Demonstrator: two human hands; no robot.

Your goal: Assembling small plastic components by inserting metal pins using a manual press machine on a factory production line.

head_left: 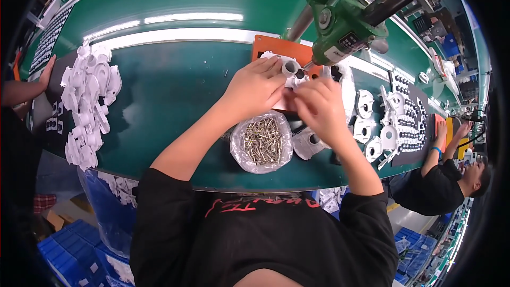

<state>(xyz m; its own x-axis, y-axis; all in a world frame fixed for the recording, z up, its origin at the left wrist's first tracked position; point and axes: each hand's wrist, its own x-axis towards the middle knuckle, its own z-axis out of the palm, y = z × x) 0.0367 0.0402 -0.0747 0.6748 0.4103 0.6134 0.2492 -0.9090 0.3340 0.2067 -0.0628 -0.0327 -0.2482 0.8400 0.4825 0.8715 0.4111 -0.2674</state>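
Observation:
A white plastic housing [290, 68] with a round opening and a dark piece in it sits on the orange plate [265, 46]. My left hand [257, 86] is closed around its left side. Close against the housing's right side, my right hand [320, 103] has its fingers drawn together; what they hold, if anything, is hidden. Just above the part is the tip of a green screwdriving machine [345, 26]. Between my forearms stands a clear plastic bag of screws [263, 143], open at the top.
White plastic parts [87, 101] are heaped at the left; more white parts [365, 103] lie at the right beside rows of small black pieces [411, 122]. A person's hand [48, 72] rests at far left; another person [443, 180] works at far right. Blue crates [71, 250] stand below.

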